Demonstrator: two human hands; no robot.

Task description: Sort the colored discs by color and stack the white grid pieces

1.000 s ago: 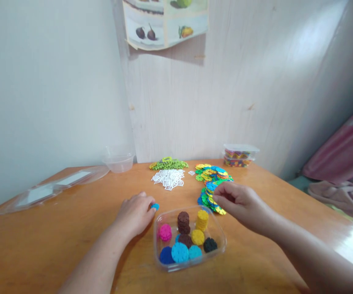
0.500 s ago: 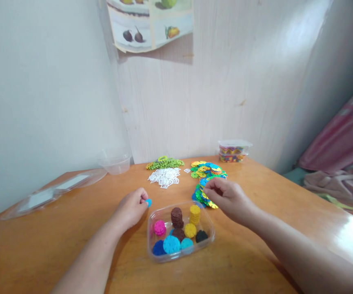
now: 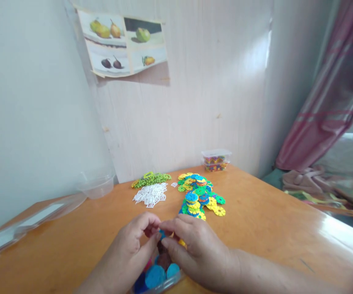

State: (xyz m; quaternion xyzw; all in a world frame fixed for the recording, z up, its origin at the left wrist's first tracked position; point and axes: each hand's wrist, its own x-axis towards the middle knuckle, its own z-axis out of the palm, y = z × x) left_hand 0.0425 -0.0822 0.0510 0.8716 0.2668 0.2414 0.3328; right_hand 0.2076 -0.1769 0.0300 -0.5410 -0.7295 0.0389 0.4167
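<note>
A: What fills the view, largest thing first?

B: An orange wooden table [image 3: 271, 228] spans the lower half, set against pale walls. At 12 o'clock a fruit poster [image 3: 123, 43] hangs on the wall. At 3 o'clock hangs a pink curtain [image 3: 326, 94].

A: And on the table?

B: At 9 o'clock lies a clear flat lid [image 3: 26, 220], with a clear tub [image 3: 98, 185] past it by the wall. Near the middle sits a heap of coloured discs [image 3: 199, 196], yellow, green and blue. To its left are white square pieces [image 3: 150, 195], and behind those a green pile [image 3: 150, 179]. A small lidded box [image 3: 216, 159] of mixed pieces stands at the far edge.

A: Where are the hands?

B: At 6 o'clock, together above a clear tray [image 3: 160, 279] holding stacked blue, brown and pink discs. The left hand [image 3: 127, 257] and right hand [image 3: 197, 255] meet fingertip to fingertip.

A: Holding anything?

B: Both have fingers pinched closed around a small blue disc [image 3: 162, 233] between them, directly over the tray. A bit of yellow shows under the right fingers; what it belongs to is unclear.
</note>
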